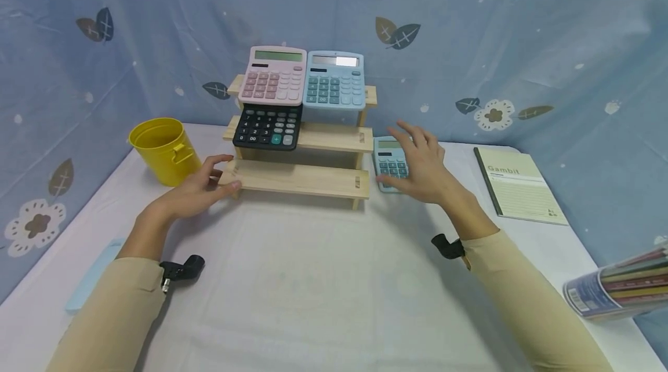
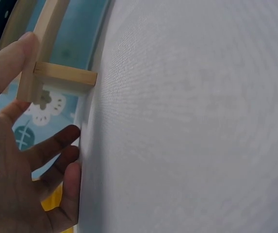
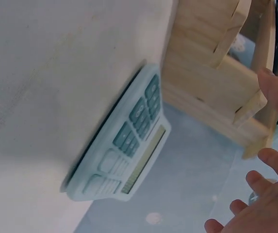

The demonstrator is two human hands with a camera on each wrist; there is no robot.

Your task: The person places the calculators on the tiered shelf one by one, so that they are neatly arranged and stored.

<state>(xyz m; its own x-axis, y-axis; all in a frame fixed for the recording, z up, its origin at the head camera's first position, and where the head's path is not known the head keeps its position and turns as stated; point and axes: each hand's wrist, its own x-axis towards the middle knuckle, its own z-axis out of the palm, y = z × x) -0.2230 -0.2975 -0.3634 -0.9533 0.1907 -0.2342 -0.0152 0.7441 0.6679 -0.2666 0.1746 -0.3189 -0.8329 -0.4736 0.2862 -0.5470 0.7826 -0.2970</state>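
Pale matt wooden rack (image 1: 300,178), glossy yellow metal bucket (image 1: 163,149), white cloth table cover (image 1: 313,279)

A white-covered table (image 1: 323,279) carries a 3-tier wooden rack (image 1: 308,178), yellow bucket (image 1: 163,150), teal calculator (image 1: 390,164), notebook (image 1: 519,185) and pencil pack (image 1: 621,290).
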